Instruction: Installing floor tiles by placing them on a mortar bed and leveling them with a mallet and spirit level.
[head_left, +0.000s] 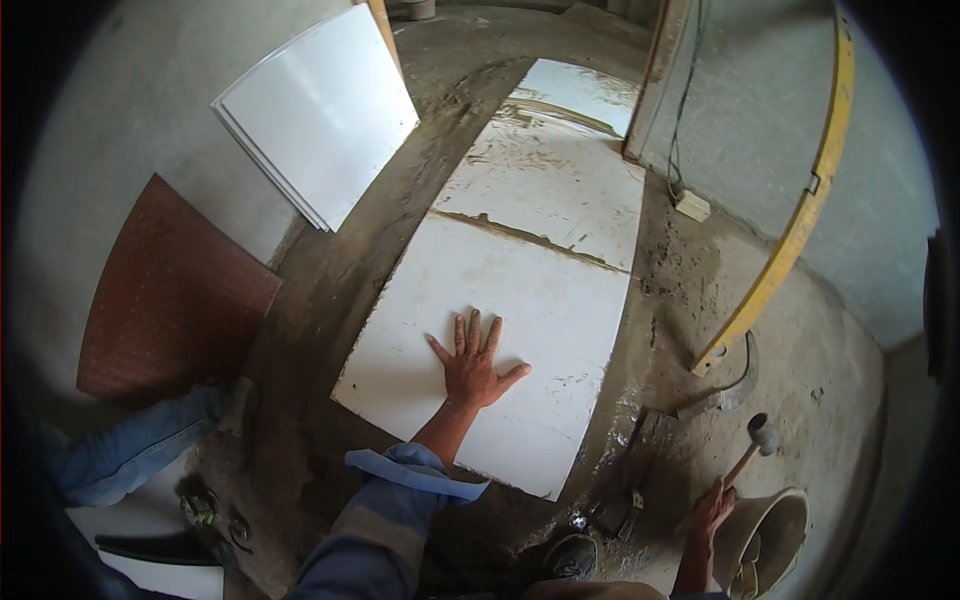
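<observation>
My left hand lies palm down on the nearest white tile, its fingers spread. Beyond that tile, two more white tiles continue the row on the floor, a middle tile and a far tile. Brown mortar shows along the joints, and smears mark their faces. At the lower right my right hand is closed around the handle of a mallet. The mallet's dark head is raised above the rim of a bucket, clear of the tiles.
A yellow spirit level leans on the right wall, near a curved metal blade. A socket box with a cable sits by that wall. Stacked white tiles and a reddish-brown tile lean at left, above a denim-clad leg.
</observation>
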